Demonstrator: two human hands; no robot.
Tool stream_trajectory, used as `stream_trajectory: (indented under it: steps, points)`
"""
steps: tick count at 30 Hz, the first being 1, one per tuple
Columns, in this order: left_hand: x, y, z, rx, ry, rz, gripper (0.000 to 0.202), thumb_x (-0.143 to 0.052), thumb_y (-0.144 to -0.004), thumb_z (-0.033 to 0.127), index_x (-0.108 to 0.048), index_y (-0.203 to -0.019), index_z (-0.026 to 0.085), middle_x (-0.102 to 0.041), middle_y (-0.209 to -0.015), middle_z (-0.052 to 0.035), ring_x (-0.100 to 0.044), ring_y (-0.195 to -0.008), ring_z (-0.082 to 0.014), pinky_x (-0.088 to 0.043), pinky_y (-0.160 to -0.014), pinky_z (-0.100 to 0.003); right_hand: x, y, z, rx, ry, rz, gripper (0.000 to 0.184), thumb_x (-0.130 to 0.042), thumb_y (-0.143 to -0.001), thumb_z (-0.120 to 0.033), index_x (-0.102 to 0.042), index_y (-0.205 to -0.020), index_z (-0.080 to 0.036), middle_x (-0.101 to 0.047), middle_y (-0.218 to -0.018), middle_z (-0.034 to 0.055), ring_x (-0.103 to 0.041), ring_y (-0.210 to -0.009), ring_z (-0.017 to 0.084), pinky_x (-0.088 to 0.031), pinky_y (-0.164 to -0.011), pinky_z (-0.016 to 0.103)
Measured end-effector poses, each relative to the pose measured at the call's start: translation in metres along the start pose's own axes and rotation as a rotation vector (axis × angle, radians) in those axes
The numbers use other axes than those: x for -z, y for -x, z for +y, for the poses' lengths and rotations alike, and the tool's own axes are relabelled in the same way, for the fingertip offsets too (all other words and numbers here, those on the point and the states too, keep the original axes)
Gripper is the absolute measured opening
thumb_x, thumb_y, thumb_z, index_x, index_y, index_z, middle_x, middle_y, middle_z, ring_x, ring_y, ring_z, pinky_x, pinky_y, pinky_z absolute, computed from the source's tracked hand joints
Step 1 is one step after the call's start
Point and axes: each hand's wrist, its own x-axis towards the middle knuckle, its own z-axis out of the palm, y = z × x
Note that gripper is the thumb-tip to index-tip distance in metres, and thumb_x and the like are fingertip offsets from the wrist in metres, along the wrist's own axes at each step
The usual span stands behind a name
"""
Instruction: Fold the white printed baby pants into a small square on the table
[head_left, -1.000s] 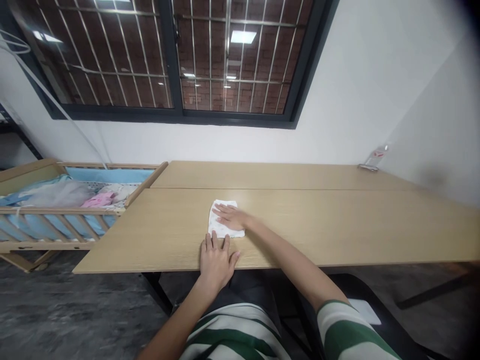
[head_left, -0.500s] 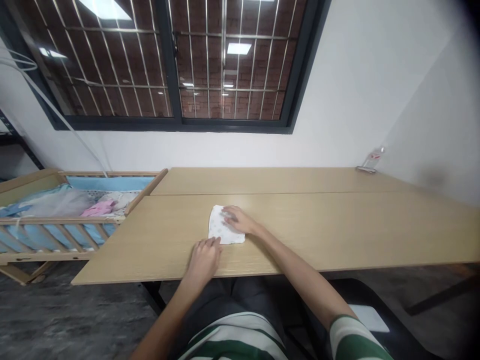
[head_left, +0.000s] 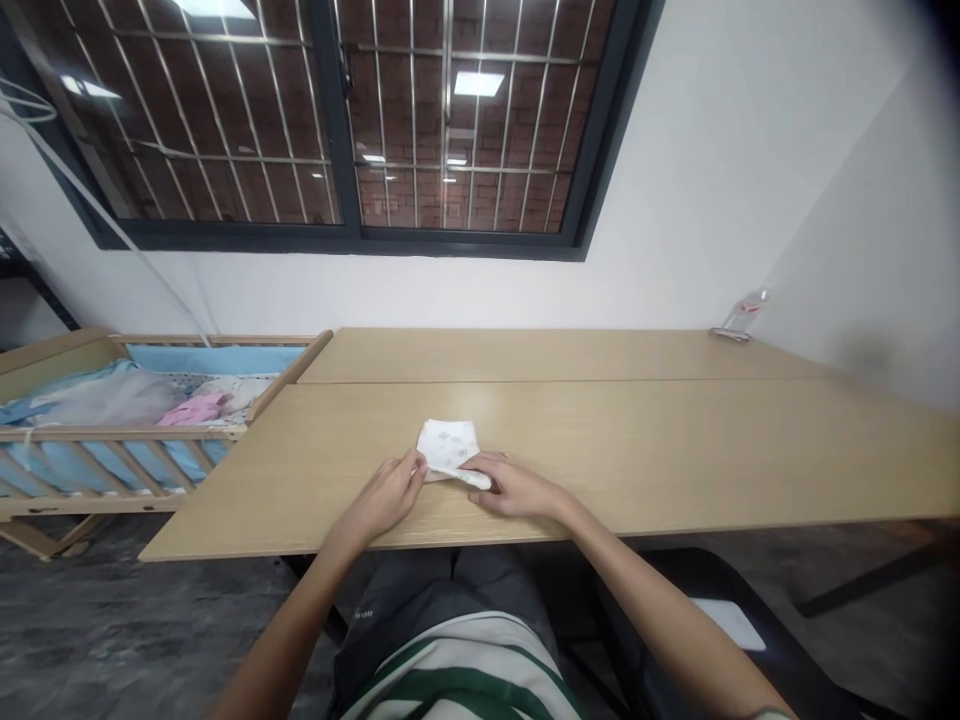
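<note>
A small white folded cloth [head_left: 448, 446] with a faint print lies on the light wooden table [head_left: 675, 440] near its front edge. My left hand [head_left: 386, 494] pinches the cloth's near left corner. My right hand [head_left: 512, 486] grips the near right corner, which is lifted slightly off the table. Both hands sit at the cloth's near edge with their fingers closed on it.
A wooden baby crib [head_left: 112, 420] with blue lining, pink and pale clothes stands left of the table. A small clear stand [head_left: 741, 318] sits at the far right of the back table. A barred window fills the wall behind. A dark chair [head_left: 720, 600] is under me.
My right hand slid from the top of the cloth down to its near right corner. My left hand moved up from the table edge to the near left corner. The cloth's near edge lifted.
</note>
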Motion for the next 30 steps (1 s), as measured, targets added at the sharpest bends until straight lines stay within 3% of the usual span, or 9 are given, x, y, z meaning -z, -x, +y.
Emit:
stream_trajectory:
  steps: [3, 6, 8, 13, 18, 22, 25, 28, 30]
  points:
    - [0.01, 0.007, 0.002, 0.032, 0.219, -0.033, 0.029, -0.045, -0.099, 0.046, -0.06, -0.108, 0.023, -0.072, -0.104, -0.0064, -0.067, -0.101, -0.0241, -0.05, -0.09, -0.035, -0.002, 0.004, -0.005, -0.066, -0.104, 0.048, 0.028, -0.049, -0.1, -0.036, -0.069, -0.112, -0.02, -0.072, -0.1, 0.0065, -0.063, -0.085, 0.021, -0.047, -0.081, 0.033]
    - [0.012, 0.003, 0.0, 0.054, 0.263, -0.057, 0.033, -0.064, -0.088, 0.046, -0.064, -0.11, 0.021, -0.072, -0.116, -0.0085, -0.066, -0.108, -0.027, -0.049, -0.097, -0.037, -0.004, 0.001, -0.001, -0.147, -0.161, 0.135, 0.03, -0.049, -0.1, -0.041, -0.068, -0.105, -0.019, -0.071, -0.095, 0.006, -0.061, -0.08, 0.02, -0.045, -0.073, 0.03]
    - [0.01, -0.004, -0.004, 0.084, 0.227, -0.055, 0.034, -0.059, -0.091, 0.046, -0.065, -0.111, 0.02, -0.072, -0.116, -0.0099, -0.067, -0.106, -0.0272, -0.051, -0.094, -0.037, -0.006, -0.004, 0.005, -0.18, -0.187, 0.196, 0.03, -0.05, -0.099, -0.044, -0.066, -0.107, -0.019, -0.071, -0.096, 0.0061, -0.061, -0.082, 0.021, -0.045, -0.073, 0.03]
    - [0.001, -0.033, -0.015, 0.211, 0.095, -0.026, 0.036, -0.037, -0.101, 0.044, -0.06, -0.112, 0.019, -0.074, -0.094, -0.0077, -0.069, -0.085, -0.0236, -0.051, -0.075, -0.032, -0.007, -0.026, 0.028, -0.297, -0.188, 0.304, 0.032, -0.049, -0.098, -0.048, -0.061, -0.098, -0.019, -0.066, -0.084, 0.0032, -0.057, -0.074, 0.018, -0.042, -0.065, 0.027]
    - [-0.013, -0.055, -0.012, 0.38, -0.119, 0.002, 0.035, -0.031, -0.103, 0.038, -0.057, -0.118, 0.019, -0.074, -0.101, -0.0153, -0.071, -0.094, -0.0301, -0.049, -0.079, -0.037, -0.015, -0.049, 0.057, -0.426, -0.151, 0.393, 0.024, -0.054, -0.093, -0.043, -0.056, -0.087, -0.019, -0.06, -0.072, -0.0003, -0.052, -0.067, 0.016, -0.036, -0.058, 0.025]
    - [-0.024, -0.062, -0.008, 0.458, -0.245, -0.001, 0.034, -0.034, -0.102, 0.034, -0.057, -0.12, 0.016, -0.073, -0.107, -0.0201, -0.071, -0.097, -0.0339, -0.05, -0.083, -0.042, -0.025, -0.06, 0.074, -0.556, -0.137, 0.468, 0.018, -0.063, -0.086, -0.036, -0.056, -0.088, -0.019, -0.062, -0.075, 0.001, -0.055, -0.069, 0.017, -0.037, -0.059, 0.025]
    - [-0.026, -0.062, -0.006, 0.48, -0.305, 0.01, 0.033, -0.038, -0.101, 0.034, -0.058, -0.118, 0.015, -0.074, -0.104, -0.0197, -0.071, -0.097, -0.0338, -0.05, -0.085, -0.043, -0.028, -0.061, 0.078, -0.62, -0.134, 0.528, 0.025, -0.068, -0.082, -0.037, -0.056, -0.094, -0.019, -0.064, -0.08, 0.0033, -0.059, -0.073, 0.018, -0.042, -0.061, 0.026]
    - [-0.023, -0.059, -0.002, 0.473, -0.341, 0.061, 0.033, -0.039, -0.101, 0.034, -0.059, -0.116, 0.012, -0.073, -0.103, -0.0199, -0.07, -0.1, -0.0337, -0.05, -0.088, -0.043, -0.028, -0.059, 0.072, -0.614, -0.111, 0.586, 0.039, -0.071, -0.08, -0.041, -0.056, -0.108, -0.018, -0.066, -0.09, 0.0075, -0.063, -0.08, 0.022, -0.05, -0.069, 0.032]
    - [-0.021, -0.056, 0.005, 0.455, -0.362, 0.134, 0.038, -0.036, -0.102, 0.034, -0.055, -0.122, 0.008, -0.069, -0.115, -0.0249, -0.065, -0.11, -0.0364, -0.048, -0.093, -0.047, -0.028, -0.057, 0.062, -0.557, -0.05, 0.663, 0.046, -0.065, -0.085, -0.042, -0.053, -0.121, -0.015, -0.064, -0.108, 0.0147, -0.065, -0.09, 0.025, -0.053, -0.08, 0.038]
